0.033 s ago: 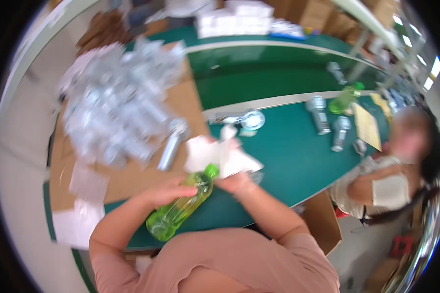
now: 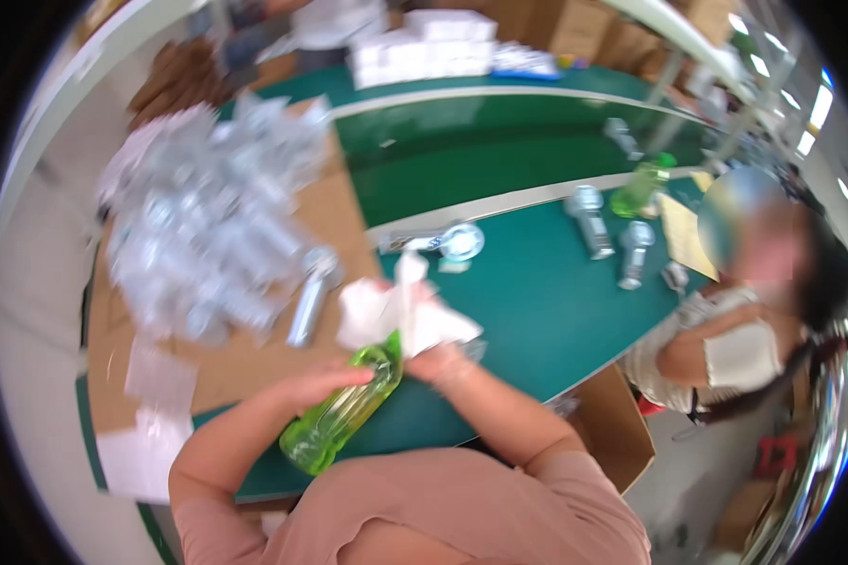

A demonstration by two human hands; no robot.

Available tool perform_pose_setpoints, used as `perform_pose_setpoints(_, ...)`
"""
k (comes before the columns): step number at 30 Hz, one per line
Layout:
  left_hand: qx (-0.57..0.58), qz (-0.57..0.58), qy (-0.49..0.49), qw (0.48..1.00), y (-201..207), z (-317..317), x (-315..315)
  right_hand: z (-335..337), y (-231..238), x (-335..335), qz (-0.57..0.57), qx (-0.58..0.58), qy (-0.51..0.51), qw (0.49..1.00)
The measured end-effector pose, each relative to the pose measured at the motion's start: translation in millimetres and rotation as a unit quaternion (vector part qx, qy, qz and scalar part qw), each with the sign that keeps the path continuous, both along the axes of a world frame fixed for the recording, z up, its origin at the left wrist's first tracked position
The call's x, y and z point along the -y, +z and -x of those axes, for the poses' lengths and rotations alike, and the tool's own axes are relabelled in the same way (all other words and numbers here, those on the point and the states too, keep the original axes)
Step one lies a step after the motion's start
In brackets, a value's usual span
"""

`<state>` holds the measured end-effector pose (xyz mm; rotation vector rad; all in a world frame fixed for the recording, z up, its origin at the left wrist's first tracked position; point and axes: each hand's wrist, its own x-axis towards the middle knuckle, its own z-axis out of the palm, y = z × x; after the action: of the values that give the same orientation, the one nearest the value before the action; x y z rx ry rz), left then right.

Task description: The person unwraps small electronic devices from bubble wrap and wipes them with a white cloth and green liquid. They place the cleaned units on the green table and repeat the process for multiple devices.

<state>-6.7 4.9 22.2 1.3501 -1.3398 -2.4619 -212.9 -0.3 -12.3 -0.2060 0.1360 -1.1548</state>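
Observation:
My left hand (image 2: 333, 384) is wrapped round a clear green plastic bottle (image 2: 341, 426), which lies tilted across the table's near edge, its green top pointing away from me. That top touches or nearly touches a crumpled white cloth or tissue (image 2: 438, 322). My right hand (image 2: 436, 362) is closed on the cloth's near side; its fingers are partly hidden by it, and the picture is blurred. Just left of the cloth lies a silvery item with a round head (image 2: 313, 297). A similar round-headed item (image 2: 461, 242) lies beyond the cloth.
A big heap of clear plastic-wrapped items (image 2: 207, 226) covers the cardboard sheet (image 2: 344, 202) at left. Several round-headed items, another green bottle (image 2: 642, 186) and a yellowish sheet (image 2: 685, 235) lie on the green table (image 2: 537, 311) at right. A person (image 2: 725, 339) sits there, near an open cardboard box (image 2: 612, 428).
The view has shifted slightly, so the scene sits a little further left. My hands keep the bottle and cloth in nearly the same grip.

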Motion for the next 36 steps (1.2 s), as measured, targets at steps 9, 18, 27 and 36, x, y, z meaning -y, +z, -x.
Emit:
perform_pose_setpoints(9,-0.035,-0.007,0.038,0.999,-6,15,7,-2,-10,3,-0.082,-0.178,-0.093,0.976)
perform_pose_setpoints(18,-0.238,0.152,0.037,0.958,-5,-31,-16,-6,-6,-4,-0.081,0.029,0.009,0.996)
perform_pose_setpoints(27,0.055,0.549,0.546,0.63,60,-205,-98,24,-16,-7,-0.051,0.037,-0.026,0.998)
perform_pose_setpoints(36,0.491,0.504,0.694,0.15,-4,-312,-118,25,3,1,-0.073,0.059,-0.019,0.995)
